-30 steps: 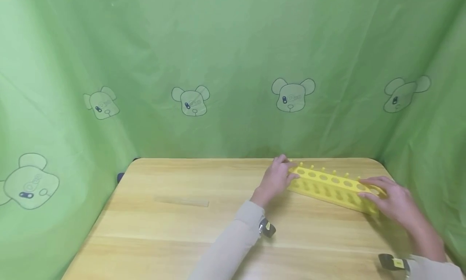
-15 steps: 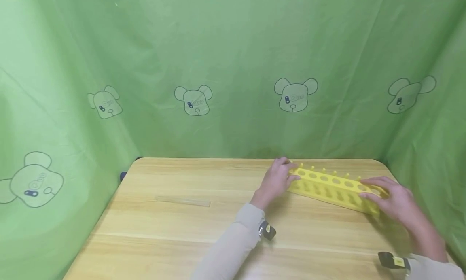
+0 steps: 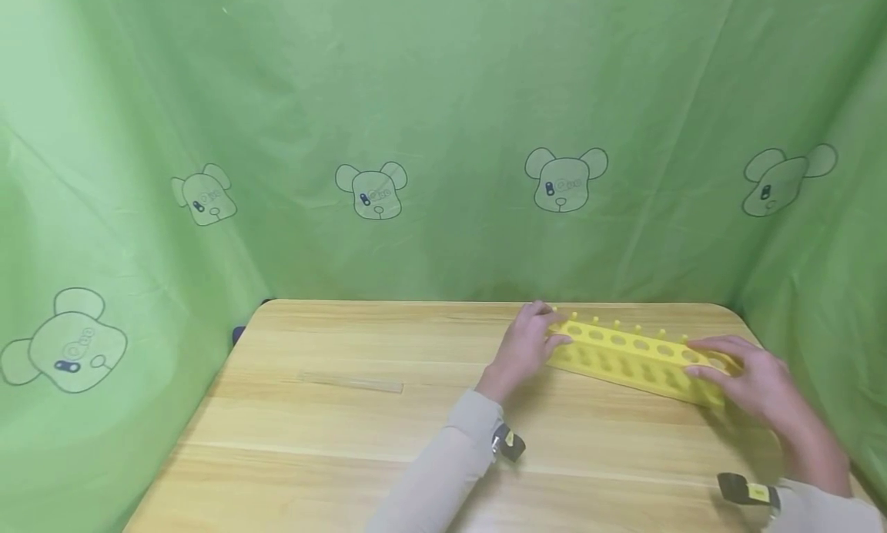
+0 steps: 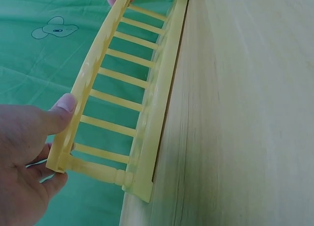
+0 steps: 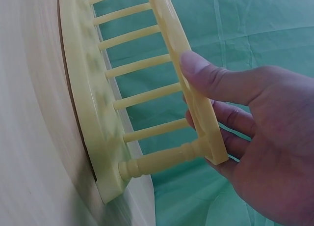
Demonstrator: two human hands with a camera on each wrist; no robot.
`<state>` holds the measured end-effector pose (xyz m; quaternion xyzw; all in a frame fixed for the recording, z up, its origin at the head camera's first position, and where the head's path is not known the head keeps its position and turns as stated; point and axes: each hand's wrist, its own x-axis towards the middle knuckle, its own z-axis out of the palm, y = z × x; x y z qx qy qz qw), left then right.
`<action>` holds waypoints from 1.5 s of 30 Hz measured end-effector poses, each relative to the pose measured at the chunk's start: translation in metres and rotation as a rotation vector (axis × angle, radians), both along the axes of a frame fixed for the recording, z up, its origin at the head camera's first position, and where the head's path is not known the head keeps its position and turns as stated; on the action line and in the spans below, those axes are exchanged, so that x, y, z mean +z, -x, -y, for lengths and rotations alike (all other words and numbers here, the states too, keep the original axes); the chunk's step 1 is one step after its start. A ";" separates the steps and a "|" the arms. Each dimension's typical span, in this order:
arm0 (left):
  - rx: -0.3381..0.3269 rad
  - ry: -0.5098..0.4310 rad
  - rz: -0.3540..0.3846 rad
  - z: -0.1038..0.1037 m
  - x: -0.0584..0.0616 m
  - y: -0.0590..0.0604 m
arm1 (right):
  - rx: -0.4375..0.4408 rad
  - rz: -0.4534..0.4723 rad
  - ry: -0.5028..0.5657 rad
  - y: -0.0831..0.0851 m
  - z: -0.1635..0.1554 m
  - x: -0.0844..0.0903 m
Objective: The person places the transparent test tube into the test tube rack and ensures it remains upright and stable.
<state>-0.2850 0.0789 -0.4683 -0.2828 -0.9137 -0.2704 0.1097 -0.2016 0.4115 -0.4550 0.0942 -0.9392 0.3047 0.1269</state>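
Rack: yellow rack [image 3: 634,357] with a row of round holes stood on the far right part of the wooden bench [image 3: 333,440], one end toward each hand
Left hand: left hand [image 3: 524,348] held the rack's left end; in the left wrist view the thumb lay on the top plate's edge with fingers [image 4: 54,179] curled under it, pinching the plate
Right hand: right hand [image 3: 758,387] held the right end the same way, thumb on the plate's edge, fingers [image 5: 230,119] curled behind it
Base: in the wrist views the rack's lower plate sat against the bench top
Change: over the last second the rack and both hands had barely shifted; only the view crept slightly
Reading: likely a steadying hold with the rack settled in place, not a carry
Other things: a thin clear strip [image 3: 350,382] lay on the bench well left of the hands; green cloth [image 3: 443,132] printed with bear heads hung behind and at the sides
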 end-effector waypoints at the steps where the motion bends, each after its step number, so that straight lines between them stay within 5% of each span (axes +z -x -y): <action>1: -0.001 -0.003 -0.001 0.001 0.000 0.000 | 0.000 -0.004 0.001 0.000 0.000 0.000; 45: 0.028 -0.002 0.001 0.029 0.007 -0.017 | 0.007 0.031 -0.005 -0.010 0.030 0.012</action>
